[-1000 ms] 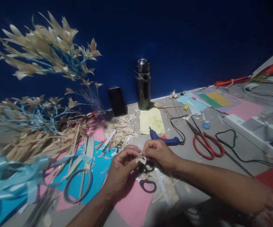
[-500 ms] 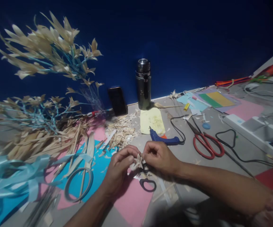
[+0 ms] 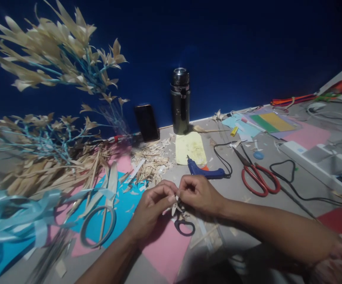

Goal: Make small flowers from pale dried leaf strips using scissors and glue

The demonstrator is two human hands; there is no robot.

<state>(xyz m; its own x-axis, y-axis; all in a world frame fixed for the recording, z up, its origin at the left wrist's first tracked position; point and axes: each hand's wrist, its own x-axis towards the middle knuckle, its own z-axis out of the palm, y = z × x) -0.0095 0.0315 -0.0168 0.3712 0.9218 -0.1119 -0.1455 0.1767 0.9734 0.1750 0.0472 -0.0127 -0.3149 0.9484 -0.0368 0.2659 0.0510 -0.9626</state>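
Observation:
Between my two hands is a small pale flower (image 3: 175, 206) with pointed petals, seemingly made of dried husk. My left hand (image 3: 154, 203) pinches it from the left with thumb and forefinger. Closed and pressed up against it, my right hand (image 3: 199, 194) grips its upper side, fingertips touching those of the left. Just below the flower, the black handle of a small pair of scissors (image 3: 185, 228) shows; the rest is hidden. Beyond my right hand lies a blue glue gun (image 3: 206, 171), its nozzle over a stained yellow sheet (image 3: 191, 148).
Red-handled scissors (image 3: 259, 179) and a white power strip (image 3: 315, 165) lie right. At the back stand a flask (image 3: 180, 104) and a phone (image 3: 147, 123). Left are husk flowers on blue stems (image 3: 67, 59), husk scraps (image 3: 151, 161), blue ribbon (image 3: 19, 215) and a tape roll (image 3: 98, 227).
The flower has turned between my fingers, its petals now pointing more downward. My hands stay in nearly the same place, and the whole view has shifted slightly.

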